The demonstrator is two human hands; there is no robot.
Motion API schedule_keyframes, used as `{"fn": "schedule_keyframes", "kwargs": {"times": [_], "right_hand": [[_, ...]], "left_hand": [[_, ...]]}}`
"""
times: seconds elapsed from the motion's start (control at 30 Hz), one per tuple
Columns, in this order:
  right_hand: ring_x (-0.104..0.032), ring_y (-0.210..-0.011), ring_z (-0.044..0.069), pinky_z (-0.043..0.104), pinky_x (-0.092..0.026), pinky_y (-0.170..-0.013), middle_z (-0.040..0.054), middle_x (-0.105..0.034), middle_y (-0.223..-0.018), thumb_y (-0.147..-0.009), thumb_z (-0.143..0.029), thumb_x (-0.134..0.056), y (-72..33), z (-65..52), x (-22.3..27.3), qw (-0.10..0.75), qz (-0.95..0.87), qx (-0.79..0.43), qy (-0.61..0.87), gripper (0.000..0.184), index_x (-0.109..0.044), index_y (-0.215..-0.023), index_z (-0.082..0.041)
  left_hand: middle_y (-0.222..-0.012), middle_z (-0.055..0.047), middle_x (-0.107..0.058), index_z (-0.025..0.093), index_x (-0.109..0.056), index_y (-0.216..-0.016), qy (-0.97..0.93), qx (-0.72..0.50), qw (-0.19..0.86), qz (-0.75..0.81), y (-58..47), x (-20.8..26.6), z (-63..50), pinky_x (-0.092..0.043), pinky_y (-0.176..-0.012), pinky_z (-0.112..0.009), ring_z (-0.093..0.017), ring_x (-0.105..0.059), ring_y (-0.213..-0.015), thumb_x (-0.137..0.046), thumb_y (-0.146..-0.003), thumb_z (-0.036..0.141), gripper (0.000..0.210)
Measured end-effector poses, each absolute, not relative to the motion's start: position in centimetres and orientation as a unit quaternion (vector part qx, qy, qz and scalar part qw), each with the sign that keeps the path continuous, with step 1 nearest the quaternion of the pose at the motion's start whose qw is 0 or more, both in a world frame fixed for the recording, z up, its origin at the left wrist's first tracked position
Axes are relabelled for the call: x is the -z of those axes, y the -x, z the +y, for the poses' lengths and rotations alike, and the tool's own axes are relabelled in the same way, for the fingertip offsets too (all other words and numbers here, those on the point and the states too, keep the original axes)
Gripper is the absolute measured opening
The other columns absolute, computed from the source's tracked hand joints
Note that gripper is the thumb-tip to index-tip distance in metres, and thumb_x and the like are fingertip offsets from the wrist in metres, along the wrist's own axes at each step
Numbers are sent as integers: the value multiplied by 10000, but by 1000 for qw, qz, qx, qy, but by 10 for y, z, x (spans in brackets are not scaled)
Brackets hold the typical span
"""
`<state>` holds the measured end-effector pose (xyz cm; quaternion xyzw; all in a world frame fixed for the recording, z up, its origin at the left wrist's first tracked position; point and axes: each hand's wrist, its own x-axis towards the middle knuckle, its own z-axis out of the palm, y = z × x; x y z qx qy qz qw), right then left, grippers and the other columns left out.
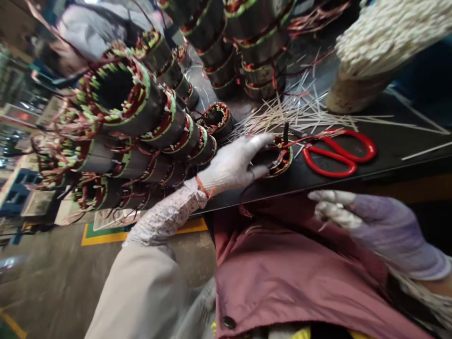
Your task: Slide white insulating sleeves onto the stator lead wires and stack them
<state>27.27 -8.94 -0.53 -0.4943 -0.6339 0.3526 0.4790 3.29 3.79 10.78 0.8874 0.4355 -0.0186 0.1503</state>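
Observation:
My left hand (235, 162), in a white knit glove with an orange band at the wrist, grips a motor stator (286, 162) from its left side. Thumb and fingers are apart around the near and far sides of its rim. Red wires and a dark upright piece stick out of this stator. To the right, before the table edge, hovers my right hand (363, 219) in a purple-and-white glove. Its fingers are pressed together, and a thin pale tip shows below them; what it holds is unclear. Red-handled scissors (339, 153) lie beside the stator.
Stacked stators (148, 117) lean at the left, with more stacks (254, 47) behind. Thin white sticks (282, 115) are scattered on the dark table (388, 153). A bundle of pale sticks (374, 61) stands at the back right. Another person (95, 30) is at the far left.

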Motion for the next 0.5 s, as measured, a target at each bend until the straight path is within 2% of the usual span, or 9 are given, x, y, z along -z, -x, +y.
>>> {"fn": "schedule_keyframes", "kwargs": {"times": [0.1, 0.17, 0.23, 0.3, 0.37, 0.43, 0.5], "right_hand": [[-758, -734, 200, 289, -576, -614, 89, -807, -958, -987, -445, -562, -270, -44, 1, 400, -764, -90, 498, 346, -806, -1059, -210], [-726, -688, 195, 279, -472, -549, 93, -805, -948, -985, -400, -565, -261, -12, -10, 309, -821, -19, 479, 328, -786, -1123, -202], [-645, -581, 170, 253, -323, -495, 74, -782, -829, -927, -364, -645, -249, 16, -24, 185, -871, -18, 454, 272, -779, -1105, -208], [-522, -483, 131, 241, -188, -494, 43, -710, -673, -870, -320, -701, -235, 33, -40, 50, -899, -35, 433, 173, -783, -980, -214], [-414, -441, 102, 251, -127, -516, 35, -652, -604, -863, -255, -689, -224, 40, -51, -42, -908, -40, 414, 96, -765, -852, -198], [-322, -429, 84, 264, -105, -536, 40, -618, -574, -859, -187, -656, -217, 39, -55, -65, -914, -36, 399, 127, -729, -757, -171], [-245, -433, 70, 271, -90, -551, 31, -569, -527, -825, -143, -649, -216, 36, -52, -17, -913, -47, 405, 149, -682, -681, -155]], "left_hand": [[-1524, -123, -578, 169, -600, -1439, -882, 70, 125, 450, -25, -70, 22, -432, -1208, -521, -355, -467, -1458, -746, -894, 471, 639], [-1519, -113, -584, 180, -655, -1375, -883, 56, 114, 452, -26, -60, 15, -409, -1219, -533, -353, -432, -1479, -718, -920, 494, 557], [-1494, -105, -609, 192, -667, -1361, -883, 48, 110, 454, -28, -59, 11, -413, -1206, -544, -349, -448, -1464, -689, -946, 477, 503], [-1472, -116, -627, 189, -651, -1381, -884, 50, 108, 452, -29, -60, 11, -419, -1191, -563, -357, -456, -1455, -686, -951, 459, 509], [-1451, -116, -644, 189, -647, -1384, -889, 48, 109, 441, -28, -60, 12, -423, -1183, -571, -358, -461, -1451, -677, -959, 438, 494], [-1431, -105, -660, 195, -665, -1356, -894, 41, 109, 433, -26, -59, 14, -428, -1173, -578, -359, -473, -1441, -661, -968, 411, 444], [-1419, -98, -669, 203, -686, -1321, -895, 37, 108, 430, -23, -57, 15, -435, -1161, -588, -360, -480, -1437, -640, -979, 379, 388]]}}
